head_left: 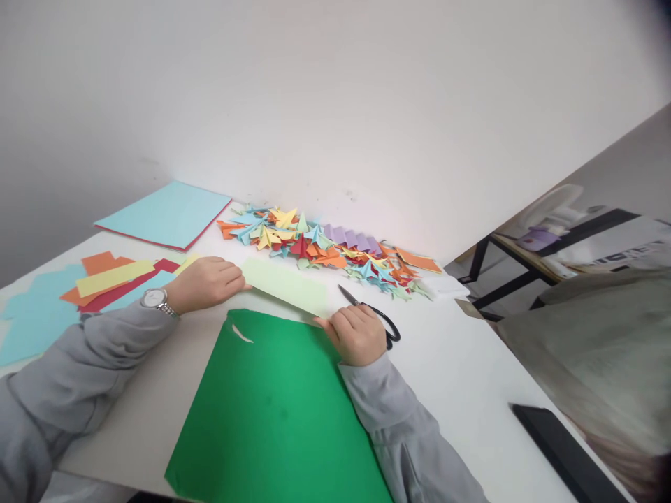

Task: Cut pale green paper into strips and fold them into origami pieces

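Note:
Stretched between my two hands is a pale green strip of paper, just beyond the far edge of a green sheet. My left hand, with a watch at its wrist, pinches the strip's left end. At the other end, my right hand is closed on the strip's near right corner. Black-handled scissors lie beside my right hand, their handles partly hidden by it. A small torn or cut slit shows near the green sheet's far left corner.
Many folded paper pieces in several colours lie along the wall. Left are loose strips and light blue paper; behind them is a stack of sheets. A black flat object lies at the right edge of the white table.

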A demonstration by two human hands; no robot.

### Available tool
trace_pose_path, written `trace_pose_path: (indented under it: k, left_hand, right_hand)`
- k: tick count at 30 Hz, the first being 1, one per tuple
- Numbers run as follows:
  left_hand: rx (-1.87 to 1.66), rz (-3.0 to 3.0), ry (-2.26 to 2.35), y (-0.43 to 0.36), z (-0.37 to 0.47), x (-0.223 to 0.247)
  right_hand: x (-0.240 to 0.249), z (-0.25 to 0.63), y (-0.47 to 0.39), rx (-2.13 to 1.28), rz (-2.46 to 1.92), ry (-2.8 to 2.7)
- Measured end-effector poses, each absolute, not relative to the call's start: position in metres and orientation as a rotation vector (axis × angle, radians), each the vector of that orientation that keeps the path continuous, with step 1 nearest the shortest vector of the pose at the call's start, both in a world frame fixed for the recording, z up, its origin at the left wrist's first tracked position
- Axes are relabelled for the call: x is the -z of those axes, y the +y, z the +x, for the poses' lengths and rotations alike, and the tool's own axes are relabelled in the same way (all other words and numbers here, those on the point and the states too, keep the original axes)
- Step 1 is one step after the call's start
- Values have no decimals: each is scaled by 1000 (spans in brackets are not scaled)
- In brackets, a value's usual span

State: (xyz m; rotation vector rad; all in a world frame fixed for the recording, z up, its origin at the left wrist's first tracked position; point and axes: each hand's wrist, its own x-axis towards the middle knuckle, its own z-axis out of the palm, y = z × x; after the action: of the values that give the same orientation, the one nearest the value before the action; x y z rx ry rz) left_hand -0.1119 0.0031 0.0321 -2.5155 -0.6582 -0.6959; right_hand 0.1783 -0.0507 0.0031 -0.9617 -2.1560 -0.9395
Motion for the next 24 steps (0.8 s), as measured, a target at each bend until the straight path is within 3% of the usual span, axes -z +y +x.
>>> trace_pose_path:
  k: [4, 16, 24]
  left_hand:
    - [515, -2371, -612, 3, -114, -34]
    - [506, -2372, -694, -1, -116, -43]
    - [582, -2461, -751, -25, -79, -39]
  right_hand:
    - [-8, 178, -53, 963, -955, -2110]
    - [-7, 189, -56, 854, -953, -1941]
    - [-20, 175, -70, 839, -803, -2124]
